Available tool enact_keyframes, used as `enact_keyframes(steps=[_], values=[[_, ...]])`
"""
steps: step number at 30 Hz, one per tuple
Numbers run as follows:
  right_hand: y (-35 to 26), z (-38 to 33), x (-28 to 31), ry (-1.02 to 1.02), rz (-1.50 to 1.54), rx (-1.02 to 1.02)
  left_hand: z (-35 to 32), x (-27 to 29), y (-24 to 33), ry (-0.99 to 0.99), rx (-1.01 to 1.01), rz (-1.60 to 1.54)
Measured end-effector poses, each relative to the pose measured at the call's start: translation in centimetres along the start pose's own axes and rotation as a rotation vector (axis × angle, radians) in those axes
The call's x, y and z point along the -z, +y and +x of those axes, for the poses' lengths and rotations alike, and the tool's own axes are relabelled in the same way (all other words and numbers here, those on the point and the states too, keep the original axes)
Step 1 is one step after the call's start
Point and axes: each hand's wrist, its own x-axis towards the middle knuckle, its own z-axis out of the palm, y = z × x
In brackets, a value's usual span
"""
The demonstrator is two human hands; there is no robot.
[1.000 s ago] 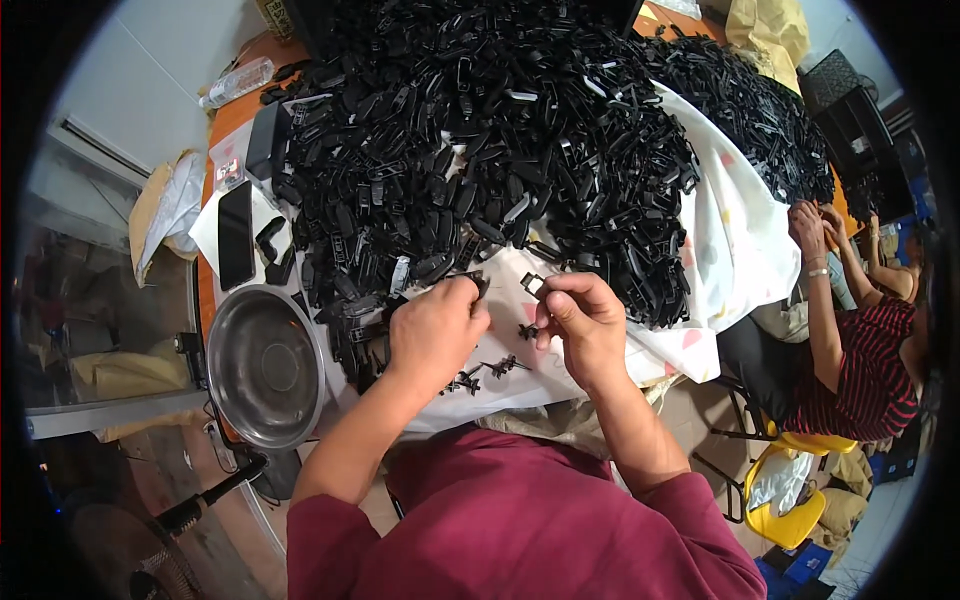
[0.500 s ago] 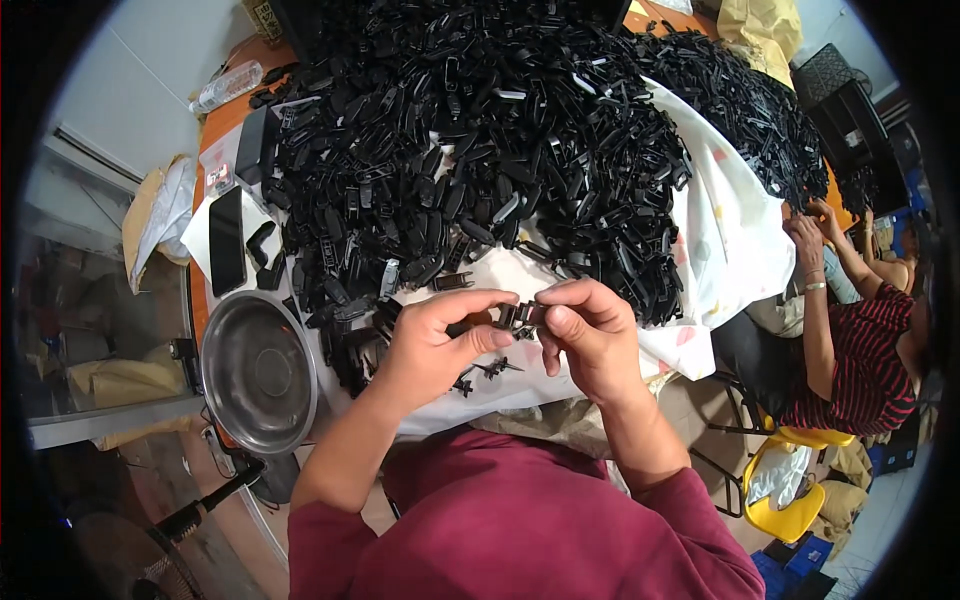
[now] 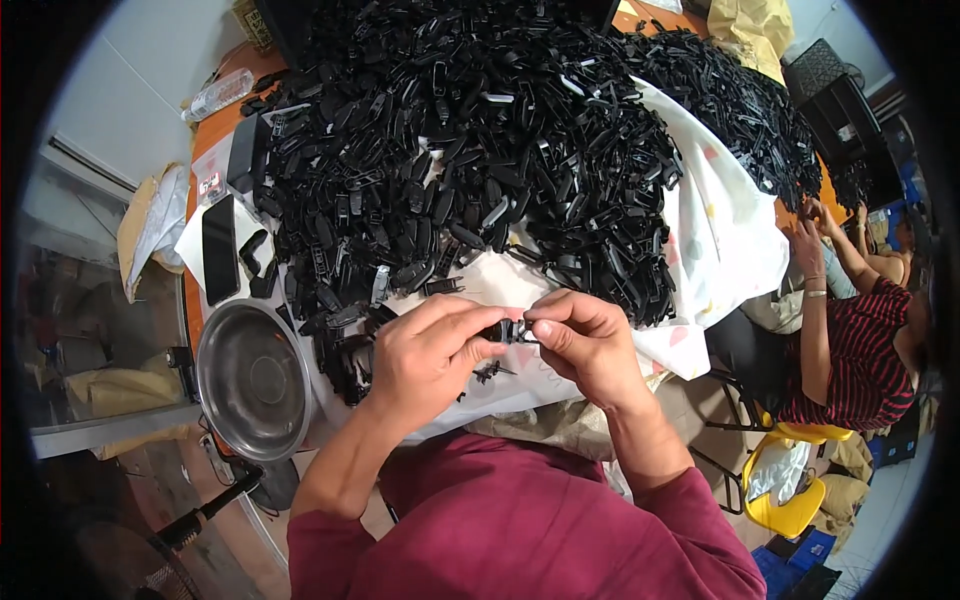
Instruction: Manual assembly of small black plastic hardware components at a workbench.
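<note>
I see my left hand (image 3: 430, 350) and right hand (image 3: 592, 350) nearly meeting, fingers (image 3: 482, 319) of both pinching a small dark part (image 3: 512, 331) between them, over white cloth (image 3: 735, 255), near a heap of black pieces (image 3: 470, 150)

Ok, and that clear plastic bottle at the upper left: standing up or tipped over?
Tipped over: the bottle lies on its side on the orange table, its full length showing to the camera.

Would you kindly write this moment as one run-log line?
left hand: pinching small black part | right hand: pinching its right end | beyond hands: pile of black parts | person's left: metal bowl, phone
</note>
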Motion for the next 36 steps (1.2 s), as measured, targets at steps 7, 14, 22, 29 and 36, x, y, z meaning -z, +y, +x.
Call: enact_keyframes(steps=[7, 14, 22, 29, 36], values=[[0.9, 0.1, 0.2, -0.002, -0.372, 0.266, 0.2, 0.3, 0.0, -0.064, -0.09, 0.124], [1.3, -0.6, -2.1, 0.126, -0.129, 0.021, -2.1, -2.9, -0.5, 0.057, 0.346, -0.406], [3.4, -2.0, -3.1, -0.047, -0.704, 0.219, -5.2, -0.7, -0.5, 0.156, 0.619, -1.122], [3.3, 4.9, 1.1, 0.212, -1.657, 0.653, -10.1, 11.6, -3.7, 0.416, 0.491, 1.026], [3.9, 8.3, 1.6, 0.26, -2.018, 0.516, -3.6, 6.2, -3.1, 0.349, 0.366, 1.183]])
